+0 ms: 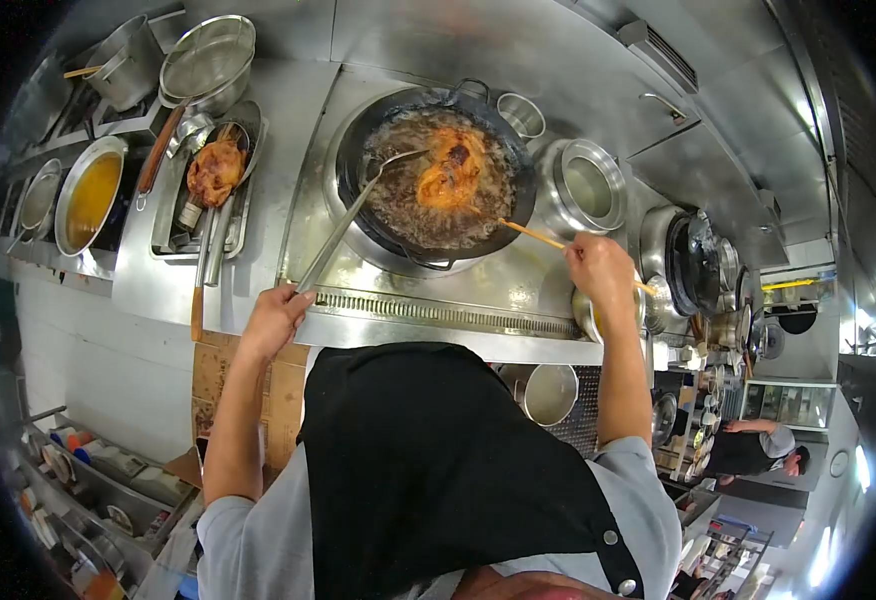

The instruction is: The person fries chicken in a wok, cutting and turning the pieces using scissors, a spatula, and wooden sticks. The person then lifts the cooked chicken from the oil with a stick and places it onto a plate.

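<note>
A black wok [524, 185] on the range holds bubbling oil, with an orange-brown whole bird [450, 172], seemingly a chicken or duck, partly sunk in it. My left hand [278, 316] is closed round the end of a long-handled metal cooking utensil [342, 228]. Its head lies in the oil left of the bird and is partly hidden, so I cannot tell its exact shape. In my closed right hand [601, 270] are wooden chopsticks [532, 234], whose tips reach past the wok's right rim toward the bird's lower edge.
A browned bird [216, 172] rests on a strainer over a metal tray [252, 215] at left. Further left stands a pan of yellow liquid [94, 200]. Metal pots [590, 185] are right of the wok. Another person [758, 450] stands at far right.
</note>
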Available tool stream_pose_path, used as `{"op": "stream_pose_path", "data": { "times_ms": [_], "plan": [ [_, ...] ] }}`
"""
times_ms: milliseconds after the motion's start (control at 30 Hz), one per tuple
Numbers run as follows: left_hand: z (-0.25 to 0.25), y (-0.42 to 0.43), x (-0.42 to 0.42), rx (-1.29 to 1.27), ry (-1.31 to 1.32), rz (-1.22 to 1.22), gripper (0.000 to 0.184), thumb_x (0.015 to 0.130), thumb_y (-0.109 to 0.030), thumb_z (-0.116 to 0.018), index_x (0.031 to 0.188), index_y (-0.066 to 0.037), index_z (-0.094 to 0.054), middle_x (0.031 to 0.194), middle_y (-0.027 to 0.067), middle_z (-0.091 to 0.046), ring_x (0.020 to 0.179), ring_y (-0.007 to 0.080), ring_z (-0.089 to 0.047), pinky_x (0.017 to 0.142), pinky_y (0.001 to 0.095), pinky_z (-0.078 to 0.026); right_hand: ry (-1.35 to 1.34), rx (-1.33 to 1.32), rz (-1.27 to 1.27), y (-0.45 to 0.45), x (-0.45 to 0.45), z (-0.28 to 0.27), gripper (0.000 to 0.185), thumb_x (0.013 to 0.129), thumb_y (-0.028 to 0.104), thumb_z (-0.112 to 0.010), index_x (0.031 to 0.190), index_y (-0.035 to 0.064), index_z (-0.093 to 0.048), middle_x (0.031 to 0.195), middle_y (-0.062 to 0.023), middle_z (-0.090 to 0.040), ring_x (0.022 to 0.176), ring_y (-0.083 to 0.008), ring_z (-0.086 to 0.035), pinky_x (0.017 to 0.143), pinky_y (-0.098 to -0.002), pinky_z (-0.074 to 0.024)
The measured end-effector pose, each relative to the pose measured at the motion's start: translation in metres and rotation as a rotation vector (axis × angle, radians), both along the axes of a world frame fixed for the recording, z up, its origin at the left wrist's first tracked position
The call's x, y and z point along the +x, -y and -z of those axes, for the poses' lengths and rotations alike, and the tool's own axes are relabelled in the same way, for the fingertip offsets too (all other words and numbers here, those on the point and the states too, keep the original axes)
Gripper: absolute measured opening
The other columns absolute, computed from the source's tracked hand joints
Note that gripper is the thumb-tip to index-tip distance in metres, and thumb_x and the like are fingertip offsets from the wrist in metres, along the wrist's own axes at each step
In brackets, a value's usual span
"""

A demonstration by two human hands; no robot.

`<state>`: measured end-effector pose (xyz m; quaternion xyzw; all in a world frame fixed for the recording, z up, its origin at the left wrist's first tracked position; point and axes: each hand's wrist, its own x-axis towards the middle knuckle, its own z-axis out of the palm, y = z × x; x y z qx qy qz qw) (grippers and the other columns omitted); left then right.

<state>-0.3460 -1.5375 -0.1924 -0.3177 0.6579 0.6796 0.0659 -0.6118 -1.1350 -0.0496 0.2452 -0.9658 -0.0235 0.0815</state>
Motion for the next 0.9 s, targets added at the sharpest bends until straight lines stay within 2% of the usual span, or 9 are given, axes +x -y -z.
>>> {"op": "stream_pose_path", "data": {
  "times_ms": [300, 533, 600, 633, 667, 733, 767, 833, 900],
  "plan": [
    [-0.008, -0.024, 0.015, 0.113, 0.006, -0.053, 0.035, 0.1, -0.024, -0.069, 0.075, -0.006, -0.054, 0.06, 0.0002, -0.049, 0.043, 0.0091, -0.04, 0.04, 0.0281, -0.032, 0.05, -0.174, -0.037, 0.047, -0.004, 0.061, 0.02, 0.091, 0.028, -0.068, 0.086, 0.0082, -0.071, 0.086, -0.0164, -0.073, 0.08, -0.04, -0.071, 0.071, -0.0523, -0.0562],
    [-0.015, -0.049, 0.025, 0.166, -0.071, -0.103, 0.026, 0.098, -0.018, -0.072, 0.082, -0.006, -0.056, 0.063, -0.0012, -0.049, 0.046, 0.0073, -0.04, 0.041, 0.0262, -0.032, 0.072, -0.291, 0.078, -0.001, 0.001, 0.068, 0.019, 0.091, 0.024, -0.067, 0.096, 0.0074, -0.074, 0.09, -0.0192, -0.073, 0.083, -0.0407, -0.071, 0.074, -0.0519, -0.0553],
    [-0.012, -0.06, 0.029, 0.188, -0.082, -0.145, 0.024, 0.099, -0.019, -0.071, 0.084, -0.005, -0.057, 0.063, -0.0008, -0.05, 0.045, 0.0074, -0.04, 0.041, 0.026, -0.032, 0.018, -0.478, 0.033, -0.027, 0.007, 0.091, 0.021, 0.092, 0.02, -0.065, 0.103, 0.0047, -0.075, 0.09, -0.023, -0.072, 0.084, -0.0422, -0.07, 0.074, -0.0517, -0.055],
    [-0.011, -0.066, 0.03, 0.213, -0.105, -0.184, 0.023, 0.099, -0.02, -0.07, 0.087, -0.004, -0.059, 0.063, -0.0003, -0.051, 0.045, 0.0076, -0.041, 0.041, 0.0259, -0.031, 0.069, -0.478, 0.065, -0.045, 0.008, 0.108, 0.023, 0.094, 0.017, -0.064, 0.108, 0.0024, -0.075, 0.089, -0.0238, -0.072, 0.081, -0.04, -0.071, 0.074, -0.0483, -0.055],
    [-0.013, -0.072, 0.031, 0.194, -0.109, -0.191, 0.023, 0.099, -0.02, -0.07, 0.087, -0.004, -0.059, 0.063, -0.0003, -0.051, 0.045, 0.0076, -0.041, 0.041, 0.0259, -0.031, 0.07, -0.497, 0.056, -0.055, 0.014, 0.121, 0.023, 0.094, 0.017, -0.064, 0.108, 0.0024, -0.075, 0.089, -0.0238, -0.072, 0.081, -0.04, -0.071, 0.074, -0.0483, -0.055],
    [-0.013, -0.088, 0.035, 0.321, -0.142, -0.289, 0.023, 0.101, -0.023, -0.067, 0.093, -0.003, -0.061, 0.063, 0.0002, -0.051, 0.044, 0.008, -0.041, 0.041, 0.0249, -0.031, 0.229, -0.747, 0.217, -0.079, 0.029, 0.146, 0.021, 0.096, 0.018, -0.064, 0.105, 0.0014, -0.073, 0.086, -0.0217, -0.071, 0.079, -0.0358, -0.072, 0.073, -0.0448, -0.0542],
    [0.001, -0.093, 0.039, 0.323, -0.193, -0.298, 0.025, 0.102, -0.026, -0.065, 0.1, -0.001, -0.062, 0.062, 0.0003, -0.051, 0.043, 0.0093, -0.042, 0.042, 0.025, -0.031, 0.232, -0.768, 0.206, -0.096, 0.034, 0.17, 0.021, 0.096, 0.018, -0.064, 0.105, 0.0014, -0.073, 0.086, -0.0217, -0.071, 0.079, -0.0358, -0.072, 0.073, -0.0448, -0.0542],
    [0.001, -0.11, 0.045, 0.335, -0.23, -0.358, 0.024, 0.102, -0.025, -0.065, 0.101, -0.002, -0.061, 0.062, 0.0002, -0.05, 0.043, 0.0096, -0.042, 0.042, 0.0253, -0.032, 0.257, -0.929, 0.357, -0.135, 0.041, 0.226, 0.02, 0.096, 0.019, -0.065, 0.103, 0.0003, -0.071, 0.083, -0.02, -0.071, 0.076, -0.0322, -0.071, 0.071, -0.0424, -0.0534],
    [0.011, -0.124, 0.052, 0.386, -0.262, -0.423, 0.02, 0.102, -0.022, -0.066, 0.101, -0.003, -0.059, 0.062, -0.0003, -0.049, 0.044, 0.0101, -0.042, 0.043, 0.0265, -0.033, 0.3, -0.895, 0.402, -0.168, 0.056, 0.258, 0.02, 0.096, 0.018, -0.065, 0.103, 0.0002, -0.07, 0.083, -0.0206, -0.071, 0.077, -0.0337, -0.071, 0.072, -0.0436, -0.0537]
  ]
}}
